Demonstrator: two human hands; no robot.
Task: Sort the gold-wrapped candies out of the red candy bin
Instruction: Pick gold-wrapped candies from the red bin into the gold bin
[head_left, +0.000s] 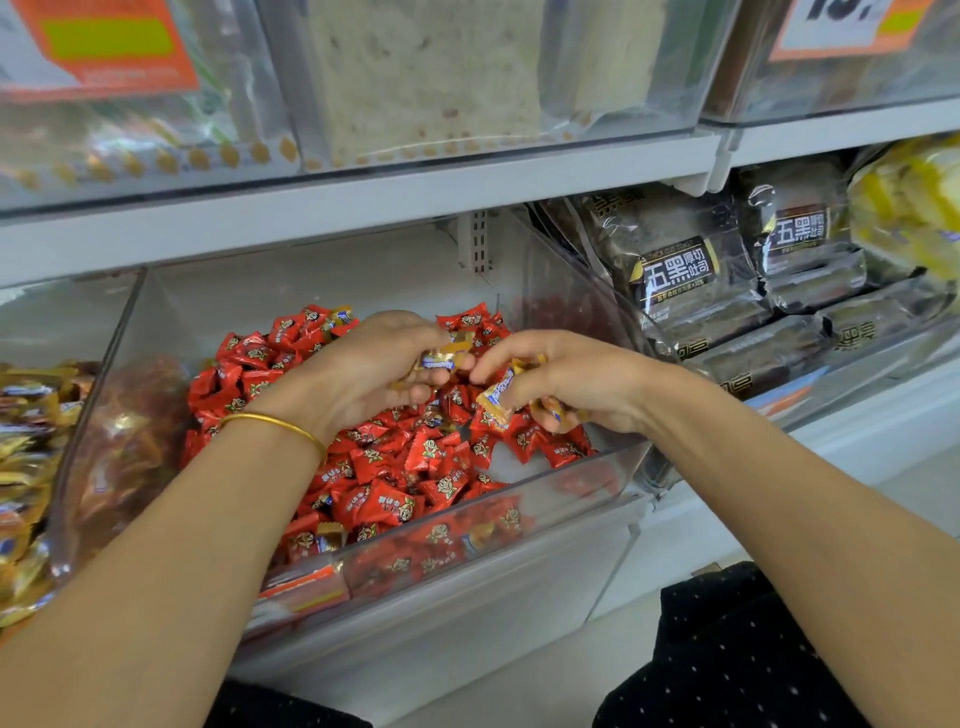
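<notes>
A clear plastic bin on the lower shelf holds a heap of red-wrapped candies. My left hand, with a gold bangle on the wrist, hovers over the heap and holds a gold-wrapped candy in its fingertips. My right hand is just to its right, pinching another gold-wrapped candy and curling round more gold wrappers underneath. The two hands almost touch. A few gold candies lie among the red ones, one at the front and one at the back.
To the left stands another clear bin full of gold-wrapped candies. To the right lie dark packs of sliced toast and yellow bread packs. A white shelf with more bins runs overhead.
</notes>
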